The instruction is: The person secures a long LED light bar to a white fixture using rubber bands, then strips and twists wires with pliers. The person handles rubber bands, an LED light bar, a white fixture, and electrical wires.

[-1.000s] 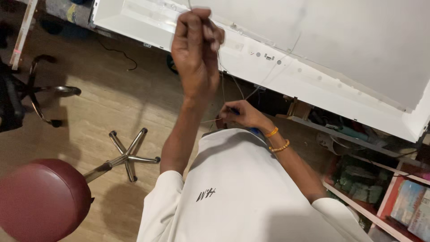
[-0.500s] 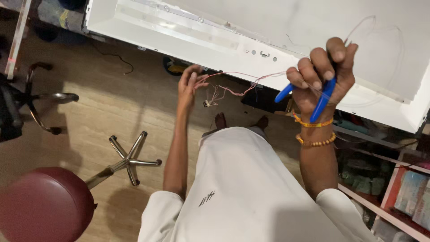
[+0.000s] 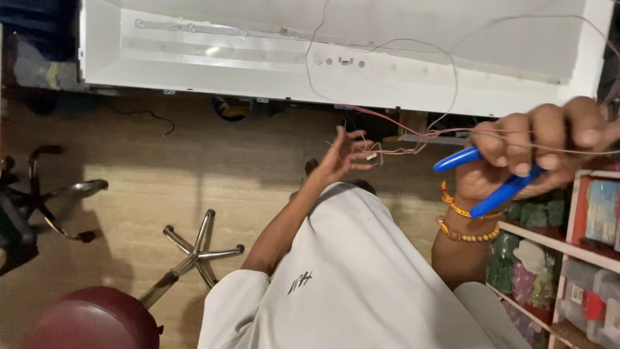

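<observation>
My right hand [image 3: 539,145] is raised at the right, closed around a blue-handled plier tool [image 3: 481,174], with thin wires [image 3: 413,139] running past its fingers. Orange bead bracelets sit on that wrist. My left hand [image 3: 342,155] is lower, near the middle, fingers spread, pinching the ends of the thin red and white wires with a small white connector [image 3: 371,156]. The wires loop up over a long white tray-shaped panel [image 3: 258,61] above.
A dark red stool [image 3: 90,320] with a chrome star base [image 3: 197,252] stands at the lower left on the wooden floor. A black chair base [image 3: 45,207] is at the far left. Shelves with boxes and packets [image 3: 568,258] fill the right edge.
My left hand dropped from high near the panel to the wire ends. My right hand rose with the blue tool and moved right, drawing the wires out.
</observation>
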